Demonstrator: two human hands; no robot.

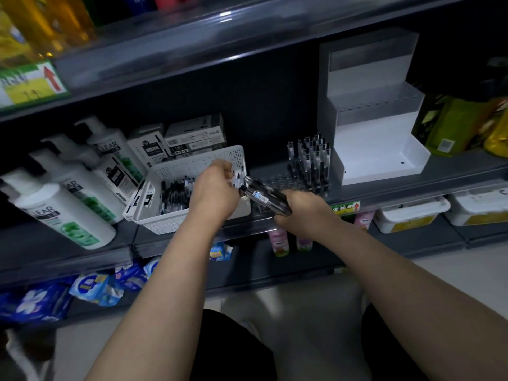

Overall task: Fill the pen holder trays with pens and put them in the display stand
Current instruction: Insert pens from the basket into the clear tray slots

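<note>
Clear holed pen tray (277,180) part-filled; white stepped display stand (380,160) holds no tray. Your right hand (302,208) grips black pens (264,196); left hand (214,193) grasp unclear.

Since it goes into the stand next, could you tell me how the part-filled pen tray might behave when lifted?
The pen holder tray likely feels lopsided: upright pens crowd its right end while the left holes stand empty. Tall pens over a low base look top-heavy, so it may tip if tilted. Clear plastic probably stays stiff.
</note>
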